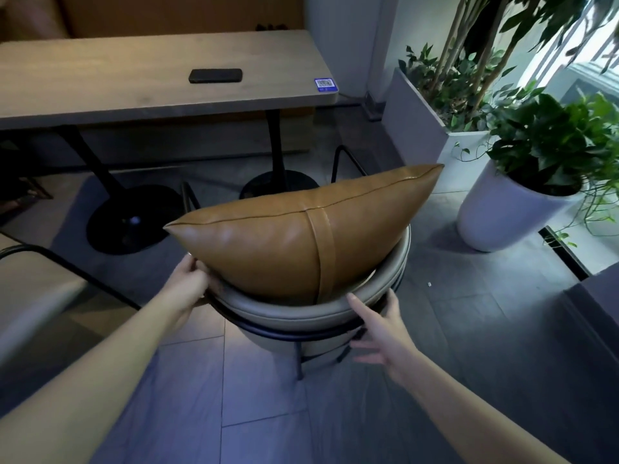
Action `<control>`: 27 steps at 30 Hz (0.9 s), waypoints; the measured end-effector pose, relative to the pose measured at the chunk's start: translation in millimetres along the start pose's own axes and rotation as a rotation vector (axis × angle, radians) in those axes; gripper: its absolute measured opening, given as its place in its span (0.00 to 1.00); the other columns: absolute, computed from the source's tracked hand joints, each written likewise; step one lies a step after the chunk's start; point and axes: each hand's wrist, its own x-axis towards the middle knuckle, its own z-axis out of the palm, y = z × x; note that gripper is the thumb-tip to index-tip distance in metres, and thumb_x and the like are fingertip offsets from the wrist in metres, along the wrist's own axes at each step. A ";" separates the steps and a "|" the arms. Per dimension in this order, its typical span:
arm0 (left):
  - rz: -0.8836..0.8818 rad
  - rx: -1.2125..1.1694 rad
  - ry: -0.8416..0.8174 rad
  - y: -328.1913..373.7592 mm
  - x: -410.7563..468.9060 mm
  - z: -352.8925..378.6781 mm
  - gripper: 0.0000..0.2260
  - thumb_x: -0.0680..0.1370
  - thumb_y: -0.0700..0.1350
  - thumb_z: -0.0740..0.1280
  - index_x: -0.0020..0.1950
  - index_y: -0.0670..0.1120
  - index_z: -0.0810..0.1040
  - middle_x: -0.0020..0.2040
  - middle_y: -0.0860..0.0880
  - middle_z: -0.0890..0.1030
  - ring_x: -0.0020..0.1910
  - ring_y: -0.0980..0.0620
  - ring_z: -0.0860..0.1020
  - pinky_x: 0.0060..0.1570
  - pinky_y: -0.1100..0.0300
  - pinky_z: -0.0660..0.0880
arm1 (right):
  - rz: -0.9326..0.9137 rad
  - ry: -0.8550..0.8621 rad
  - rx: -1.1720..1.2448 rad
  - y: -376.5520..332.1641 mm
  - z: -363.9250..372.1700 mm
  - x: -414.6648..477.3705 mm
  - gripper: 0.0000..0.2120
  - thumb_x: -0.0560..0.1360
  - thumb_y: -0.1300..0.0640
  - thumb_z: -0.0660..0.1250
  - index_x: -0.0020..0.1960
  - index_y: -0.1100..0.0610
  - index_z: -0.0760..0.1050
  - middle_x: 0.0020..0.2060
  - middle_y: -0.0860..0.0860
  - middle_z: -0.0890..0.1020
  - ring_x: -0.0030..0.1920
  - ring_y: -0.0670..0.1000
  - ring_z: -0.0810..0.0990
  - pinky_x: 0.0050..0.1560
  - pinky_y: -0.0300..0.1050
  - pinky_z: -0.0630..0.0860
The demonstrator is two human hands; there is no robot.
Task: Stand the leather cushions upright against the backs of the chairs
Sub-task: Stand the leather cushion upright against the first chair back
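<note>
A tan leather cushion (288,239) with a vertical strap stands on edge inside a round grey chair (301,313), leaning on its curved backrest. I look down on the chair from behind. My left hand (189,279) grips the backrest's left end, its fingertips touching the cushion's lower left corner. My right hand (382,333) is spread open just behind the backrest's right side, holding nothing, with its forefinger near the rim.
A long wooden table (134,95) on black pedestal feet stands beyond the chair, with a dark phone (215,76) and a blue QR sticker (326,84) on it. A white pot with a plant (502,209) and a planter box (422,115) stand at the right. Another chair's edge (37,286) is at the left.
</note>
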 end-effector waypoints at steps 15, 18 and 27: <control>0.102 -0.138 -0.024 -0.3 22.1 8.5 0.42 0.52 0.35 0.72 0.68 0.47 0.74 0.62 0.41 0.80 0.60 0.39 0.77 0.53 0.44 0.78 | 0.020 0.013 0.097 -44.4 -11.0 54.6 0.47 0.73 0.56 0.77 0.83 0.41 0.55 0.72 0.56 0.77 0.51 0.71 0.86 0.44 0.70 0.86; 0.107 -0.156 -0.011 7.7 28.8 10.3 0.42 0.52 0.35 0.71 0.68 0.46 0.74 0.61 0.41 0.80 0.59 0.40 0.78 0.52 0.45 0.79 | 0.009 0.019 0.102 -49.6 -7.2 63.1 0.45 0.73 0.57 0.76 0.83 0.43 0.56 0.72 0.56 0.77 0.53 0.71 0.85 0.43 0.71 0.85; 0.167 -0.118 -0.030 19.6 43.0 18.4 0.40 0.53 0.36 0.70 0.67 0.45 0.74 0.65 0.41 0.76 0.60 0.42 0.76 0.56 0.42 0.78 | -0.047 -0.001 0.160 -57.0 -7.6 74.8 0.23 0.73 0.61 0.75 0.62 0.43 0.75 0.60 0.55 0.84 0.51 0.66 0.87 0.35 0.63 0.85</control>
